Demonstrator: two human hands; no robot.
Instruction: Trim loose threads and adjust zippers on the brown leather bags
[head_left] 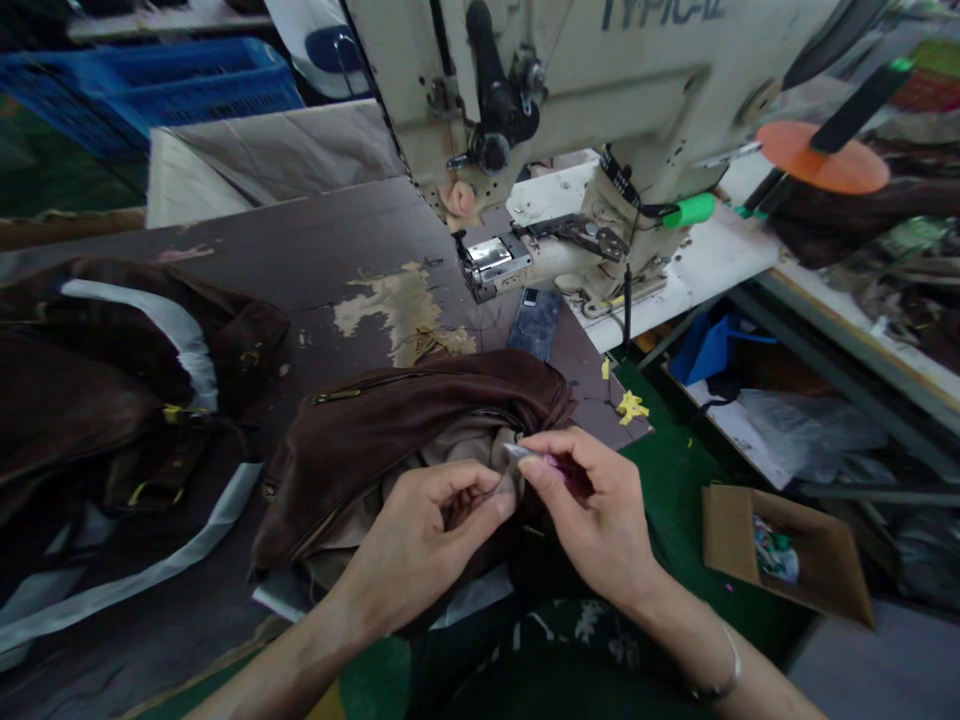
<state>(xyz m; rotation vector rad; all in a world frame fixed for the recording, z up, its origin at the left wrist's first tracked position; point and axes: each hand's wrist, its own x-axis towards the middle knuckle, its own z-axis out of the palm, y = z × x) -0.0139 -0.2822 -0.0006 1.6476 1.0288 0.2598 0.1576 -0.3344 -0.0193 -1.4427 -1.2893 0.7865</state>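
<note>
The right hand (596,515) pinches a small silver piece (517,452) narrowly against the beige lining (450,450) of a brown leather jacket (382,425), lying at the near edge of the desk (300,240); the left hand (420,545) gathers that lining, fingers curled.

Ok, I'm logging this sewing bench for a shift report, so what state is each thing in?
Left hand: fingers curled, gripping the beige lining
Right hand: pinching a small pink-handled tool
Brown leather jacket: bunched up, lining exposed
Pocket zipper: appears closed
Phone: lying flat on the table
Cardboard box: open, colourful scraps inside
</note>
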